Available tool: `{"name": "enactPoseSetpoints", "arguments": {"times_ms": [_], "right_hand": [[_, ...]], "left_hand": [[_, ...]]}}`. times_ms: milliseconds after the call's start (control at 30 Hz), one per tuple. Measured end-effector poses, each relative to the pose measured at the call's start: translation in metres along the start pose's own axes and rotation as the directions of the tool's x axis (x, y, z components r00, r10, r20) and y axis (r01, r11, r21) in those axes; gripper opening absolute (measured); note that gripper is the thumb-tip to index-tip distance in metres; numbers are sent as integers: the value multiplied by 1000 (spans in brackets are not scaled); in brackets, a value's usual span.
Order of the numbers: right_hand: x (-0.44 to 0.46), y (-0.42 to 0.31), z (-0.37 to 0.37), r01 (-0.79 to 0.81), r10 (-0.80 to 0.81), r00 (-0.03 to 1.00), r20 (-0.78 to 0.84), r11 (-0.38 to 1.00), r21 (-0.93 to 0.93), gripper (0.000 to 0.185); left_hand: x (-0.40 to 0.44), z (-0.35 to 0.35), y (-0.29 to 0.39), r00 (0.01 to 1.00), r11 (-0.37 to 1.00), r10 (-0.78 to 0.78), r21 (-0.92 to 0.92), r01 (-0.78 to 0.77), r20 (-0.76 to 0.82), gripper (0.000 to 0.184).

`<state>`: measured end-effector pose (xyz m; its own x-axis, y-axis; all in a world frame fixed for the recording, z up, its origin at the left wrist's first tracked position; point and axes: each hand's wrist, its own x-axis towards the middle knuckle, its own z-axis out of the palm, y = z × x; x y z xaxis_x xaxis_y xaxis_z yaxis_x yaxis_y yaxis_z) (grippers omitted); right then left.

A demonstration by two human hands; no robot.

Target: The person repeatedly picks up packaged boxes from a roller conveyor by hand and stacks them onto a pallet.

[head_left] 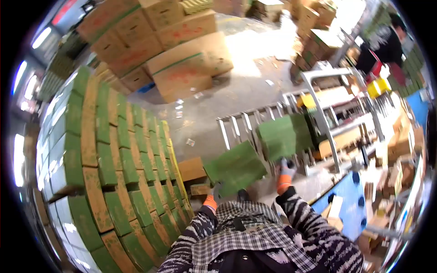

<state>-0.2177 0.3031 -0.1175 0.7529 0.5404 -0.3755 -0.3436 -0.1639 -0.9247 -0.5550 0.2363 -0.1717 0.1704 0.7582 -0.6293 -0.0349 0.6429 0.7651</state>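
Note:
A green carton [236, 168] lies tilted in front of me, its right end by the roller conveyor [234, 129]. My left hand [215, 191], in a grey glove with an orange cuff, grips its near left corner; the fingertips are partly hidden. A second green carton [284, 136] rests on the rollers, touching or almost touching the first. At this carton's near edge is my right hand [286, 170], gloved alike, with its fingers stretched forward. Whether it presses on the carton I cannot tell.
Stacked green and brown cartons [120, 168] form a wall at left. Large brown boxes [182, 54] stand behind. A metal frame [330, 118] straddles the conveyor. A blue panel [348, 204] and scraps lie at right. Another person [382, 50] is at the far right.

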Motion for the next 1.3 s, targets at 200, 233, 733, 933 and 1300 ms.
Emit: {"name": "enactPoseSetpoints", "arguments": {"times_ms": [200, 233, 733, 933, 1300], "right_hand": [[37, -13, 23, -638, 277, 621, 733, 722, 267, 45], [28, -12, 23, -511, 184, 617, 765, 833, 211, 48], [-254, -212, 192, -632, -193, -299, 935, 774, -42, 50], [-409, -231, 261, -400, -231, -213, 949, 907, 131, 52], [-812, -231, 360, -407, 87, -753, 652, 718, -565, 36]], "left_hand": [[-11, -27, -12, 757, 752, 654, 132, -646, -20, 52], [-55, -16, 34, 739, 717, 671, 309, -624, -63, 44], [-419, -43, 239, 258, 397, 540, -28, -917, -801, 87], [-547, -72, 242, 121, 221, 377, -38, -975, -918, 86], [-740, -307, 180, -314, 188, 516, 463, -866, -797, 51]]}}
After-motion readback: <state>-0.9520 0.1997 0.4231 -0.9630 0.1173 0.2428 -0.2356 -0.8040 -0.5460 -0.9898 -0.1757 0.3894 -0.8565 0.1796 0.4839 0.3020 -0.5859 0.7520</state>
